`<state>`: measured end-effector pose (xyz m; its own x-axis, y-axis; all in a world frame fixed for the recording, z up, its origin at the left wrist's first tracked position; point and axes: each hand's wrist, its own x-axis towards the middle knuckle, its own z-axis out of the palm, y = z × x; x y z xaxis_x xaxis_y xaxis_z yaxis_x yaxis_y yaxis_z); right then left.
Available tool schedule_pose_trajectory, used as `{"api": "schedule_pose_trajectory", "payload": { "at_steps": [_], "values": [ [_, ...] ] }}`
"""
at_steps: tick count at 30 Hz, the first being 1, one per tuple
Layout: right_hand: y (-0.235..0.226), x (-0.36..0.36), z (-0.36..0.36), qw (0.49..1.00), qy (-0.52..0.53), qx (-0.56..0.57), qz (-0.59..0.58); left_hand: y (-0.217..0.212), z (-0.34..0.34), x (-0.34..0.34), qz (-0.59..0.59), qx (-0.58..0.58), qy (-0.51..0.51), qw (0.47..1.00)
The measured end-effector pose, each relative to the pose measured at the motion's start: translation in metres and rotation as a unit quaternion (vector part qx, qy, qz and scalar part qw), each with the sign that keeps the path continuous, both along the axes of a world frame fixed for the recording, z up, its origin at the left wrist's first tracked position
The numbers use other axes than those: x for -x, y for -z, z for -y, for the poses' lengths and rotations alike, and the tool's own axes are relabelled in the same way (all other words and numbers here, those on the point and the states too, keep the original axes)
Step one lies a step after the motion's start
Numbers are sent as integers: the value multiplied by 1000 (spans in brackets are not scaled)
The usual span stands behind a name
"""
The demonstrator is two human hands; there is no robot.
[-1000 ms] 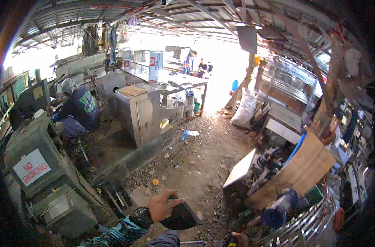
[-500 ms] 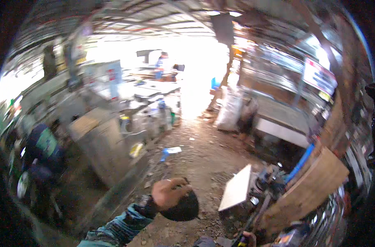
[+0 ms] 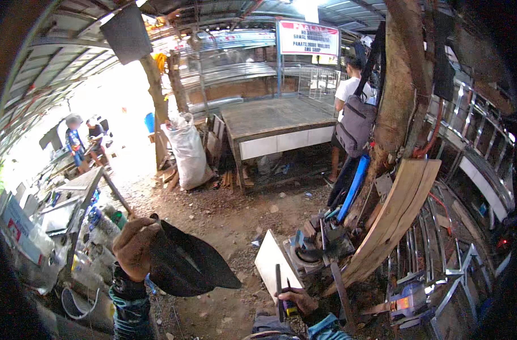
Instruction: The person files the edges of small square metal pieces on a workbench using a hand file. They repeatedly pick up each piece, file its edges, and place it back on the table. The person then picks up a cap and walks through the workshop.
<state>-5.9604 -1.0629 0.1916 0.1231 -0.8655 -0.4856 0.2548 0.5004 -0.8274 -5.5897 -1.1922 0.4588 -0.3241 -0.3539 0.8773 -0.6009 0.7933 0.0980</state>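
Observation:
My left hand (image 3: 134, 249) is raised at the left, its fingers closed on the edge of a dark, flat, leaf-shaped sheet (image 3: 196, 260) that points to the right. What the sheet is made of I cannot tell. Low in the middle, my right hand (image 3: 302, 299) is closed around a black-and-yellow handled tool (image 3: 290, 306) with a thin dark point. A narrow dark flat bar (image 3: 279, 288) stands upright at the same fingers. Just beyond them a white board (image 3: 274, 265) leans on the ground.
A vise-like metal tool (image 3: 309, 249) and a long wooden plank (image 3: 386, 226) stand at the right. Ahead is a large table (image 3: 281, 116) beside a white sack (image 3: 187, 156). A person in a white shirt (image 3: 349, 88) stands behind a tree trunk (image 3: 403, 85). Bottles and a bucket (image 3: 88, 303) crowd the left.
The view has swung to the right and steadied. My left hand still grips the dark sheet, now turned so its broad face and point show. My right hand has come further into view.

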Motion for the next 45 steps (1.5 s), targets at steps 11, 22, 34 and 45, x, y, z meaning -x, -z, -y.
{"api": "schedule_pose_trajectory", "payload": {
  "at_steps": [11,22,34,45],
  "values": [
    [-21,6,207,991,126,32,28,-50,308,6,22,69,56,996],
    [-13,-50,359,927,369,62,5,-107,590,102,-53,40,293,954],
    [15,-20,455,837,546,-22,32,-195,758,401,-38,191,514,836],
    [-15,46,537,793,604,45,-61,-307,757,636,0,134,739,660]
  ]
}}
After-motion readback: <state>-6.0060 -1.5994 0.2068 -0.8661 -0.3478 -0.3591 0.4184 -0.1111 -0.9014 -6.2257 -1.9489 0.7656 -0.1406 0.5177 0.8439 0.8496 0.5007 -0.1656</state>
